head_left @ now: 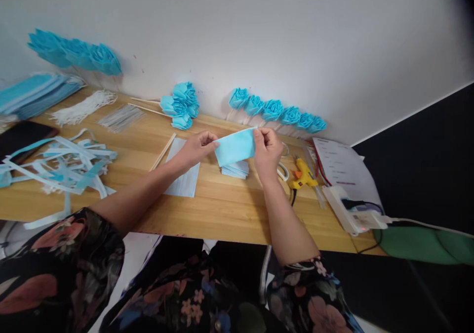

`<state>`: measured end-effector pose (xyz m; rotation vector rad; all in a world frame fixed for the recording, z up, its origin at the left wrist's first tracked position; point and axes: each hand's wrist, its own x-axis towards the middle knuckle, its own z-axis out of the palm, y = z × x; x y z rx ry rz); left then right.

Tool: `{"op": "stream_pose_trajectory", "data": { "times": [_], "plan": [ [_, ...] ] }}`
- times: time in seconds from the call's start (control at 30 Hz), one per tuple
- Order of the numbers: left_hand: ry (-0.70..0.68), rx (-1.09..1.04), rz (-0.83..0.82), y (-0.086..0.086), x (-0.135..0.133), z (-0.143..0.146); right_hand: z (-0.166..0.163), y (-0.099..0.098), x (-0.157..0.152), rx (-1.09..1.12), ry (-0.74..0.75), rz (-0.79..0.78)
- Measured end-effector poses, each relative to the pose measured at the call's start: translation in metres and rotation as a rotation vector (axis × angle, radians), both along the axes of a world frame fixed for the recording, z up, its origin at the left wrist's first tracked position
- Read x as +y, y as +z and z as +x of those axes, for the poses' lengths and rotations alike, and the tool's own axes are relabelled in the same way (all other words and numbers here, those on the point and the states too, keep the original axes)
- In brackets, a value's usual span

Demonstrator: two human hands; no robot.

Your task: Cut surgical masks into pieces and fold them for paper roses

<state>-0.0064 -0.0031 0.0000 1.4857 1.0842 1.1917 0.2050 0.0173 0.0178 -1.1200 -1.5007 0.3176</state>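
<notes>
Both my hands hold one light blue sheet (236, 147) stretched between them above the wooden table (207, 209). My left hand (198, 146) pinches its left end, fingers closed. My right hand (267, 151) pinches the right end, fingers closed too. Directly under the sheet lies a small stack of folded blue pieces (235, 169). A flat pale blue sheet (183, 179) rests on the table beneath my left wrist.
Blue fabric roses (276, 110) line the wall, with a cluster (181, 105) further left. A yellow glue gun (302, 174), a white power strip (353, 214), papers (342, 167), wooden sticks (163, 151), cut strips (66, 160), white loops (83, 108) and stacked masks (31, 93) lie around.
</notes>
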Motion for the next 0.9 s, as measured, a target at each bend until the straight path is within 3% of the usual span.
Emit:
{"op": "stream_pose_trajectory", "data": {
  "times": [0.13,0.23,0.4,0.53,0.77,0.9],
  "plan": [
    [0.136,0.235,0.302,0.009,-0.008,0.003,-0.009,0.001,-0.011,-0.138,0.063,0.12],
    [0.123,0.307,0.467,0.014,-0.014,0.007,-0.016,-0.001,-0.017,-0.269,0.148,0.22],
    [0.093,0.337,0.46,0.011,-0.014,0.009,-0.025,-0.005,-0.024,-0.361,0.268,0.254],
    [0.073,0.259,0.337,0.012,-0.014,0.008,-0.029,-0.003,-0.028,-0.26,0.319,0.087],
    [0.036,-0.294,0.075,0.015,-0.013,0.008,-0.033,-0.007,-0.02,0.098,0.491,-0.389],
    [0.067,-0.441,0.042,0.012,-0.008,0.007,-0.036,-0.016,-0.02,0.041,0.474,-0.493]
  ]
}}
